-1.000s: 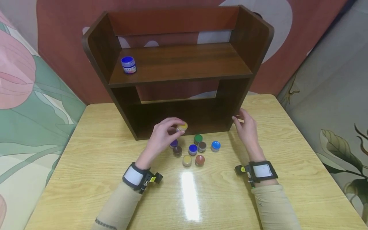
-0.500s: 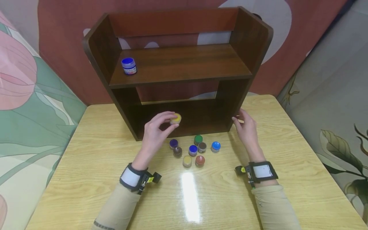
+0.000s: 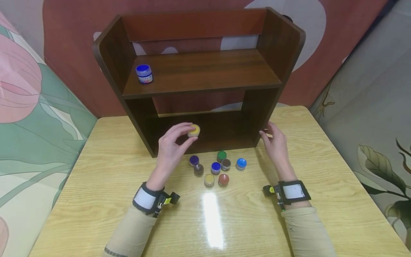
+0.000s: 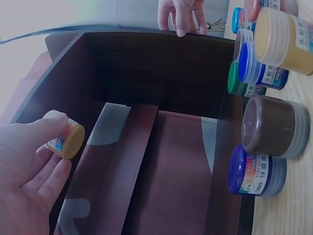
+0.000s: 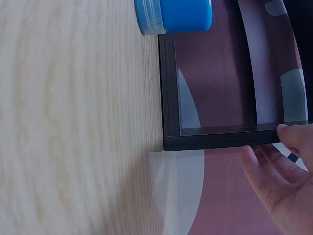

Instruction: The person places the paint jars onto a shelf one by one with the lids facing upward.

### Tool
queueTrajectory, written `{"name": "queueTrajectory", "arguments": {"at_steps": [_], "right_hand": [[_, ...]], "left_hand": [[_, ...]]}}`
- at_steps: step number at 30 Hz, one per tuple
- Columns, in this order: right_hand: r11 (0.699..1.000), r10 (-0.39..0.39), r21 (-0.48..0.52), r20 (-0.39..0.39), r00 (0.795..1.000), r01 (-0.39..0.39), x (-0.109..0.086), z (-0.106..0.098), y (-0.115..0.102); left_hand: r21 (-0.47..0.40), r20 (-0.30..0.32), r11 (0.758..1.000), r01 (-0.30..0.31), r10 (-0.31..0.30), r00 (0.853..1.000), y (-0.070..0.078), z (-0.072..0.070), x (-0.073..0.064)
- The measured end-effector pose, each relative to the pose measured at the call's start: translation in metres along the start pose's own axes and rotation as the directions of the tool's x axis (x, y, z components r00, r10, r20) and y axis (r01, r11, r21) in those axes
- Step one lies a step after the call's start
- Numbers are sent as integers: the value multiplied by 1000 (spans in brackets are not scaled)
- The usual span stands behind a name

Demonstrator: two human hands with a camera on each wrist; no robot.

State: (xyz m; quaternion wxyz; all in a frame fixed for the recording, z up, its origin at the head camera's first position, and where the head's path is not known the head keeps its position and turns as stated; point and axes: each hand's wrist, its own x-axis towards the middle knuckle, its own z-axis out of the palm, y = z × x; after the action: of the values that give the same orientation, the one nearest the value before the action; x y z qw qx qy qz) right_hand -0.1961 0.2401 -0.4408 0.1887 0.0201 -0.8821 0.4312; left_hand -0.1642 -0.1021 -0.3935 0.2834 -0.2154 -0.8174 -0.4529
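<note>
Yellow-lidded jar [image 3: 194, 132], up off the table [image 3: 96, 185], and it's pinched between the thumb and fingertips of the left hand [image 3: 170, 146]! From the head view it sits against the dark lower compartment of the shelf unit [image 3: 205, 71]; just in front or inside, I can't tell. Below it, the cluster on the table: purple-lidded jar [image 3: 194, 161] and dark brown jar [image 3: 198, 170] side by side, then blue-lidded jar [image 3: 216, 167], grey-brown jar [image 3: 226, 164] and green-lidded jar [image 3: 221, 156] bunched close. Nearest the person, ochre jar [image 3: 209, 180] beside red-brown jar [image 3: 223, 180]; bright blue jar [image 3: 241, 164] stands off to the right. Over there, the right hand [image 3: 277, 144] holds the shelf unit's side panel [image 5: 220, 138], thumb at the front edge, fingers at the outer face. And up top, a dark blue jar [image 3: 145, 75] stands upright at the upper shelf's left end.
</note>
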Motion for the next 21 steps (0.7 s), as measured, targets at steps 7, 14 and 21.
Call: {"name": "queueTrajectory", "arguments": {"at_steps": [7, 14, 21], "right_hand": [[1000, 2, -7, 3, 1000, -2, 0, 0, 0], [1000, -2, -2, 2, 1000, 2, 1, 0, 0], [1000, -8, -8, 2, 1000, 8, 0, 0, 0]], "left_hand": [[4, -20, 1000, -7, 7, 1000, 1, -2, 1], [-5, -18, 1000, 9, -9, 1000, 3, -4, 1], [-11, -11, 1000, 20, -20, 1000, 4, -5, 0]]}}
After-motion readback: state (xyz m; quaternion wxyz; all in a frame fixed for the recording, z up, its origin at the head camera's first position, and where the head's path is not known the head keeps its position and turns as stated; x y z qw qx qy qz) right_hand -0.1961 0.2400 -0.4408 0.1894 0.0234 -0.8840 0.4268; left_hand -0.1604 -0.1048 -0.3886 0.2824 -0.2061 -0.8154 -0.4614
